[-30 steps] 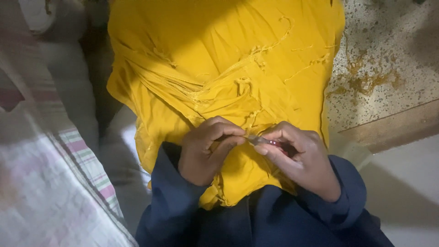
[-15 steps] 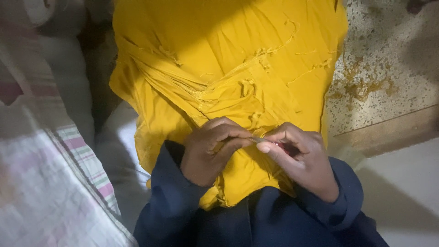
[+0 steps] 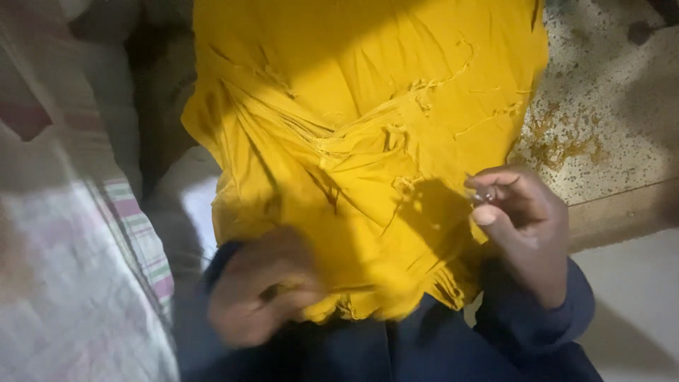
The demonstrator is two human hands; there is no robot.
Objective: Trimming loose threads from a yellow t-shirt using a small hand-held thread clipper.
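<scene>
A mustard-yellow garment [image 3: 353, 127] with frayed seams and loose threads lies spread over my lap. My right hand [image 3: 523, 219] is at its right edge, thumb and fingers pinched on a small shiny object, likely a needle or thread cutter. My left hand [image 3: 258, 293] is blurred at the garment's lower left hem, its fingers curled against the cloth. Dark blue sleeves cover both wrists.
A white cloth with pink and green stripes [image 3: 92, 269] lies at the left. A speckled stone floor [image 3: 608, 106] with a raised step edge [image 3: 622, 212] is at the right, with yellow thread scraps on it.
My hands, close together on the seam before, have separated: the right moved out to the right with the small tool, the left dropped down and left to the hem.
</scene>
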